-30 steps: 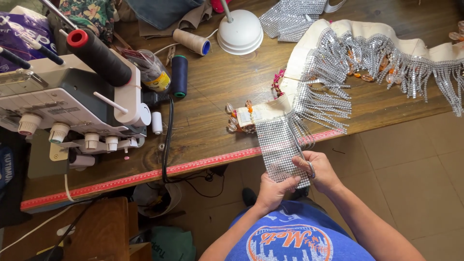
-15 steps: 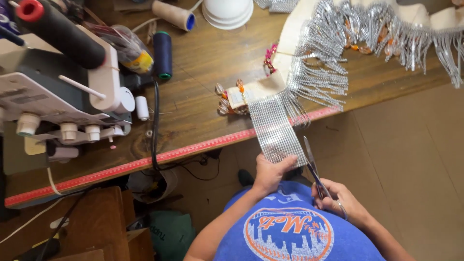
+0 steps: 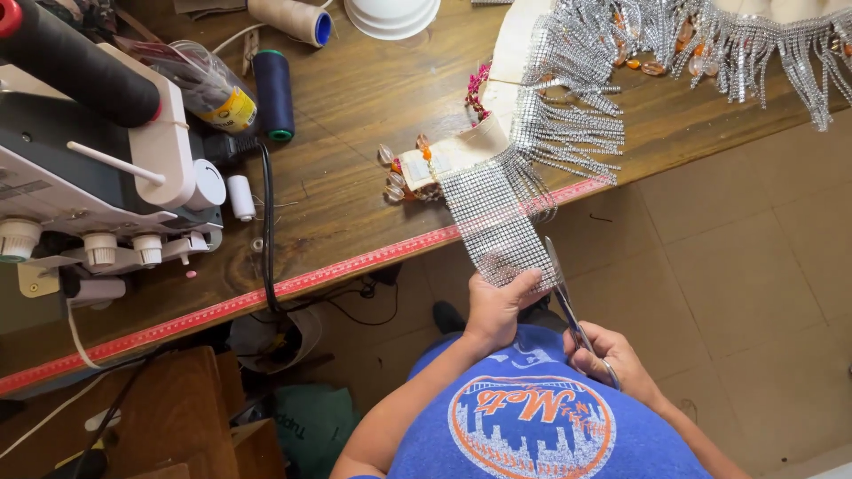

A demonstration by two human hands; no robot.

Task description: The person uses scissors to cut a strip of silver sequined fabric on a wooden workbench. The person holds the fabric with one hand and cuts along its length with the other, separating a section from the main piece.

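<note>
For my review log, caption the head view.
Left hand holds silver rhinestone mesh strip; right hand cuts it with steel scissors.

So the wooden table (image 3: 355, 133) takes up the upper left of the frame, with a measuring strip (image 3: 293, 284) running along its near edge. The sewing machine (image 3: 89, 177) sits far left. Right of it lie a thread spool (image 3: 273, 93) and a small bobbin (image 3: 240, 197); a bigger cone (image 3: 288, 18) and a bowl (image 3: 391, 15) are at the top edge. The fringe trim (image 3: 621, 53) sprawls across the upper right. A mesh strip (image 3: 497, 226) hangs off the table edge at centre, the left hand (image 3: 497, 306) at its lower end, scissors (image 3: 568, 306) and right hand (image 3: 612, 359) just right of it.
</note>
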